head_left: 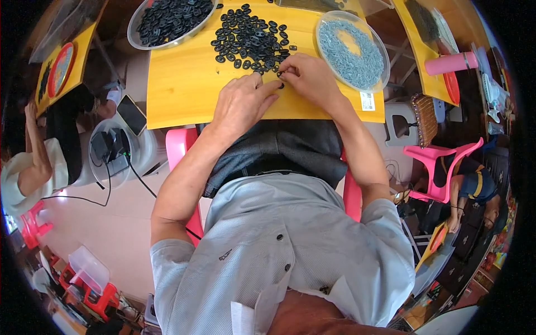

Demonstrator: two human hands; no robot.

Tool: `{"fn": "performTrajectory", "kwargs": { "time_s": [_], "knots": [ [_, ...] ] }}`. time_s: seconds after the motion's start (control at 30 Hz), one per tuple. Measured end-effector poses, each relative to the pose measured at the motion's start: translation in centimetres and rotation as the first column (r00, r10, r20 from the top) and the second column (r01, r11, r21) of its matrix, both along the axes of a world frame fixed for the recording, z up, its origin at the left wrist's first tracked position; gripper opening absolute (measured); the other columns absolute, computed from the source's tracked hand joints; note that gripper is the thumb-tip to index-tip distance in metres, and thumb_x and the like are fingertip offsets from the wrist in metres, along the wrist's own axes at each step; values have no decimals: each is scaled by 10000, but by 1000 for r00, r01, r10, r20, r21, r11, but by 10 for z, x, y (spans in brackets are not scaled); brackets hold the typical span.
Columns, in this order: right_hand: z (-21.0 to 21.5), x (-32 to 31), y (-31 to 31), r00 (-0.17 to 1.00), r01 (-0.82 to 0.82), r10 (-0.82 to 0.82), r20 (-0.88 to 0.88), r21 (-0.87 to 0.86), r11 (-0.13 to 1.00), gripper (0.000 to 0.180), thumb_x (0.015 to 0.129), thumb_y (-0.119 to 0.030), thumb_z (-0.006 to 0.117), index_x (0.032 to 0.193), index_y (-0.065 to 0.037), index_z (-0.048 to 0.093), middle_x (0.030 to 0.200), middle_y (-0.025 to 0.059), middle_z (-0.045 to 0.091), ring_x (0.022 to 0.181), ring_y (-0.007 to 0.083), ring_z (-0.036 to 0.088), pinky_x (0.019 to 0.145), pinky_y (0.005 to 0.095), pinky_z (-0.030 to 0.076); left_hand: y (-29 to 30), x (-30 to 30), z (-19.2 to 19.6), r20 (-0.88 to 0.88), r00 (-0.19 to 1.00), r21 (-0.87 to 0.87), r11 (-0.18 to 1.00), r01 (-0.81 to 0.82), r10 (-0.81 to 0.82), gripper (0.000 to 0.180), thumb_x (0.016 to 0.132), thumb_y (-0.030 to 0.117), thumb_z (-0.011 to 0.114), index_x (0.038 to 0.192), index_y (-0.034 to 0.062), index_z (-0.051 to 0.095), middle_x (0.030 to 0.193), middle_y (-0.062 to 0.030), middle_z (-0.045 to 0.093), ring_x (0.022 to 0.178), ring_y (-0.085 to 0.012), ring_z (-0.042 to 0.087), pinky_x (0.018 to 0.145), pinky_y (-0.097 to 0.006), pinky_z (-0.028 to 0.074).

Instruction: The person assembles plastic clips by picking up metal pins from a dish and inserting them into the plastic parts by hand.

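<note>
My left hand (241, 103) is closed over the near edge of a pile of small black oval pieces (251, 38), each with two holes. At its index fingertip sits one dark piece (281, 86). Beside it, on the right, my right hand (309, 78) pinches a small black piece between thumb and index finger; the fingers partly hide it. Both hands rest low over the yellow tabletop (187, 89), fingertips almost meeting. Right of them lies a clear round tray (385, 72) of thin silvery screw-like parts, with a bare patch in its middle.
A clear tub (132, 40) heaped with more black pieces stands at the far left. A white label (367, 101) is near the table's right corner. Pink stools (446, 167), cables and a clear bin (89, 269) surround me. Other people work at yellow tables on both sides.
</note>
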State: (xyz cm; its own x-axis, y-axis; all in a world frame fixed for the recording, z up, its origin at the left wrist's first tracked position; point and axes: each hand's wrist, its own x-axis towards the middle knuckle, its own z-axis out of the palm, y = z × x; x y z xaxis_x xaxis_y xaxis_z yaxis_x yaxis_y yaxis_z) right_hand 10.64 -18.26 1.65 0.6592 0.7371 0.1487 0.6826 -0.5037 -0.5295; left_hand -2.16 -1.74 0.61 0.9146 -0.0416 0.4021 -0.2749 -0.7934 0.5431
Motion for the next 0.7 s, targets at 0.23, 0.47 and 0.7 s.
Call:
{"fn": "performTrajectory", "kwargs": {
  "time_s": [0.23,0.47,0.7],
  "knots": [
    [0,-1,-6,998,28,-25,-65,45,999,138,786,-103,701,894,-27,660,803,98,661,704,224,640,633,339,492,-2,0,2,26,999,31,999,-30,29,221,805,130,716,1022,89,699,765,-108,556,739,-290,601,658,-396,494],
    [3,-22,0,858,179,60,-511,406,896,83,827,-35,711,886,-18,655,759,-2,659,707,51,617,620,214,489,-2,4,-10,-170,985,-733,664,-148,32,220,887,38,691,1103,-1,670,889,-57,693,729,-75,626,641,-217,491],
    [-1,-31,4,756,200,176,-631,478,855,115,795,-56,718,887,-21,659,733,16,666,678,49,617,615,217,486,6,3,-7,-268,933,-942,270,-200,-242,152,914,34,653,1051,-30,667,881,-99,710,769,-124,655,701,-241,515]
  ]
}}
